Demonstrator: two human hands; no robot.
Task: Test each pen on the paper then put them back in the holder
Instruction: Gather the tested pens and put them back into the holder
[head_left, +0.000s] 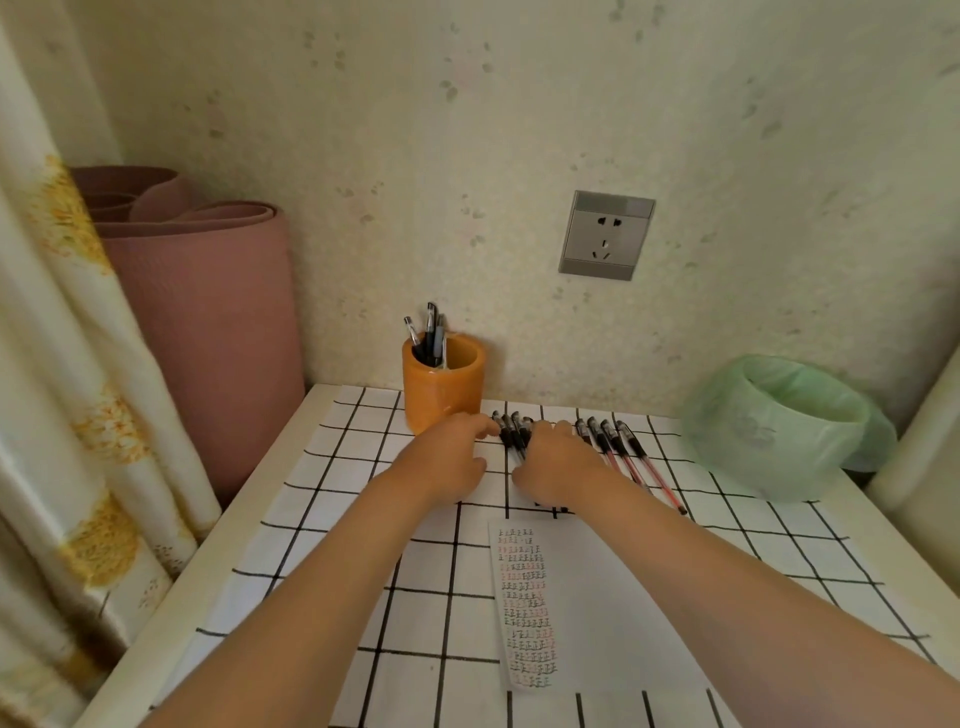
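Both of the person's bare arms reach across the desk (857, 525), which is spread with a white cloth (332, 525) checked in black lines. The left grip (447, 462) lies with its fingers stretched forward, the tips against the leftmost of a small bunch of black pens (511, 434) lying side by side near the back edge. The right grip (556, 462) rests on top of the same bunch from the other side, its fingers bent down over the barrels; I cannot tell whether it has hold of any of them. Just to its right lies a second row of pens (631, 454), with black grips and reddish barrels, slanting toward the near right. The orange holder (444, 387) stands upright just behind the left grip, close to the wall, with a few pens (430, 335) standing in it. The paper (530, 597), covered in rows of small black and red marks, lies nearer the person, between the forearms. A bin lined with a green bag (779, 426) sits at the far right, a wall socket (605, 236) above, and a rolled pink mat (208, 312) and a curtain (62, 364) stand to the left.
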